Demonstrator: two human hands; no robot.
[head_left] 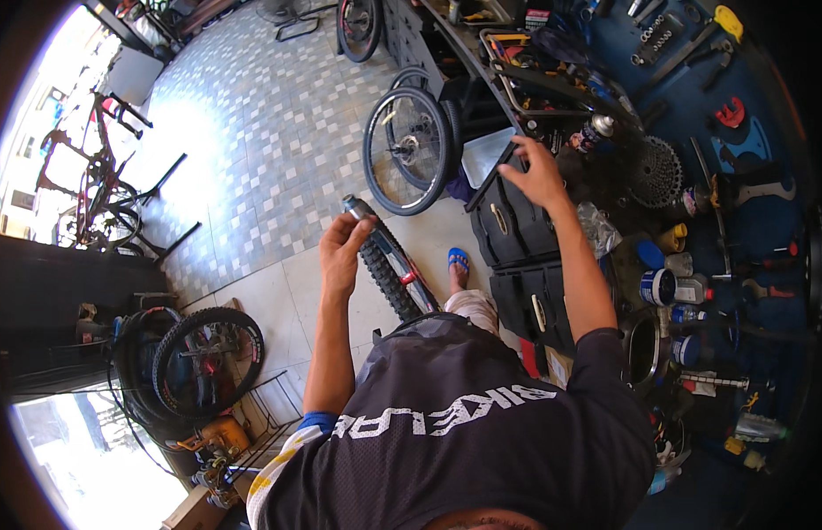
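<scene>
My left hand (342,250) is closed, with thumb and fingers around a short silver metal cylinder (356,208). Whether that cylinder is loose or joined to the part behind it, I cannot tell. Just right of this hand, and lower, is a bike wheel with a knobby black tyre (384,281), next to a dark bar with a red piece (408,278). My right hand (536,174) is raised at the bench edge above the black drawers, thumb and fingers apart, holding nothing. Nearest to it is a pale shallow tray (489,156).
Along the right runs a cluttered workbench with a cassette (656,170), a spray can (593,132) and several tubs. Below it are black drawers (506,221). Wheels (407,150) lean ahead; tyres (208,362) and a bike frame (89,168) stand left on the tiled floor (252,115).
</scene>
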